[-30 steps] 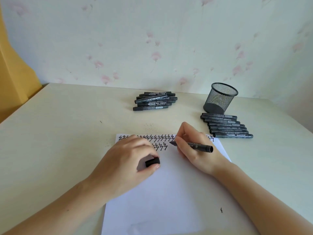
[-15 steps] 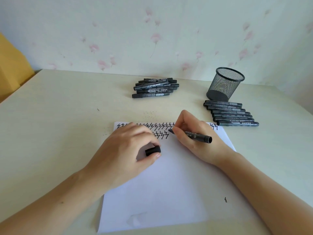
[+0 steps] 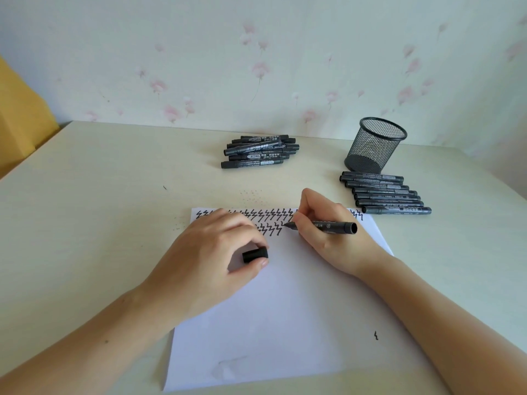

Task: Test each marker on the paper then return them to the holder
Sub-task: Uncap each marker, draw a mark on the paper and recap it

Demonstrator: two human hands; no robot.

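Observation:
A white paper (image 3: 285, 323) lies on the table, with rows of black zigzag marks along its far edge. My right hand (image 3: 328, 232) grips an uncapped black marker (image 3: 333, 226), its tip touching the paper at the end of the second row of marks. My left hand (image 3: 211, 260) rests on the paper and pinches the marker's black cap (image 3: 255, 254) between thumb and fingers. A black mesh holder (image 3: 373, 145) stands upright at the back right. A pile of markers (image 3: 259, 151) lies at the back centre; a row of markers (image 3: 385, 193) lies in front of the holder.
The cream table (image 3: 99, 209) meets a flowered wall at the back. A yellow object (image 3: 20, 118) stands at the far left. Small ink specks dot the table beyond the paper. One small black mark (image 3: 376, 335) sits near the paper's right edge.
The marker tip has drawn back to the left end of its stroke beside the second row of zigzags. The left hand keeps the cap in place. The camera view has shifted slightly.

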